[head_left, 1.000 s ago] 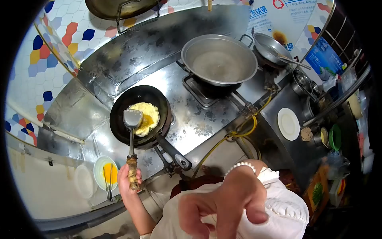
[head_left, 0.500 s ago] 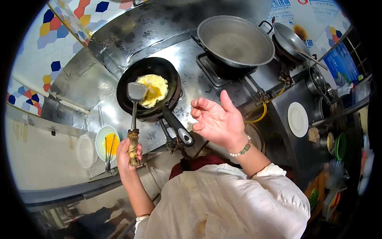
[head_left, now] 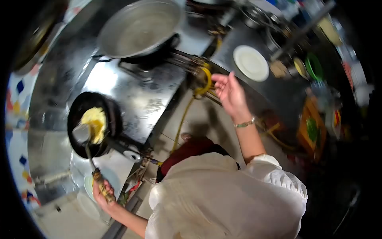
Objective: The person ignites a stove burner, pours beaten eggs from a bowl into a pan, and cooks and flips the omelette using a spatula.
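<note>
My left hand (head_left: 103, 192) is wrapped round the worn handle of a metal spatula (head_left: 82, 134), whose blade is over the egg in the frying pan. The egg (head_left: 95, 119) is pale yellow with a darker, wet-looking middle. It lies in the black frying pan (head_left: 113, 115) on the stove, the pan's handle pointing toward my body. Nothing is in my right hand (head_left: 231, 95), which hangs in the air with its fingers apart, nearest the yellow hose and the white plate (head_left: 251, 63).
A large grey wok (head_left: 141, 28) with cloudy liquid stands on the burner beyond the pan. A yellow gas hose (head_left: 181, 119) runs down from the stove. On the right counter are a green bowl (head_left: 314, 67) and a wooden board (head_left: 312, 129) with something green on it.
The view has swung to the right and blurred. My right hand has moved away from the pan toward the right counter. My left hand still holds the spatula at the egg.
</note>
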`<state>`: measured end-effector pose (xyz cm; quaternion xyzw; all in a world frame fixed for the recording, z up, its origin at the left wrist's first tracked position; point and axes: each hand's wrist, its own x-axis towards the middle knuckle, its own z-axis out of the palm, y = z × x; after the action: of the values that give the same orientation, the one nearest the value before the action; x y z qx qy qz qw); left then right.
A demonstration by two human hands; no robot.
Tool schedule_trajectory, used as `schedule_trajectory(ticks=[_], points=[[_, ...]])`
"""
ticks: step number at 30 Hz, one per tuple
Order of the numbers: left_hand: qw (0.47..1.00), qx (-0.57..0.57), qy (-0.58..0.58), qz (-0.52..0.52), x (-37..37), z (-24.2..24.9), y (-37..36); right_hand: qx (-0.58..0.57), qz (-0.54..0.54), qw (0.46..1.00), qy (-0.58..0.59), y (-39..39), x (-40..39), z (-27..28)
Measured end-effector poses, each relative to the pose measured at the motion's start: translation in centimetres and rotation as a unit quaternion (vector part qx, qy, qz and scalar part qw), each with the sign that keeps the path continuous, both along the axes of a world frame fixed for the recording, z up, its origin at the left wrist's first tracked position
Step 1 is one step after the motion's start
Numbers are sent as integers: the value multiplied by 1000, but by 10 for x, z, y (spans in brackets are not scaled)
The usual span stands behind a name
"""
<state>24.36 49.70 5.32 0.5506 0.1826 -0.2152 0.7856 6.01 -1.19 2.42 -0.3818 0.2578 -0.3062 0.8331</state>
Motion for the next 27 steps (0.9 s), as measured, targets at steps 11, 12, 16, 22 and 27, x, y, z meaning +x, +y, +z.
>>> schedule_trajectory(ticks=[11,12,16,22,27], points=[[998,27,-28,-59,10,17,-6,-164,-311,934,66,-53,-161,22],[996,25,-33,-73,10,19,-8,-153,-326,928,93,-56,-162,23],[989,135,-57,37,-6,23,-21,-158,-281,934,151,-58,-139,14],[979,170,-116,12,-10,37,-50,-169,-139,948,229,-67,-87,-37],[965,231,-120,11,3,34,-54,-347,-7,884,315,-55,-54,-70]])
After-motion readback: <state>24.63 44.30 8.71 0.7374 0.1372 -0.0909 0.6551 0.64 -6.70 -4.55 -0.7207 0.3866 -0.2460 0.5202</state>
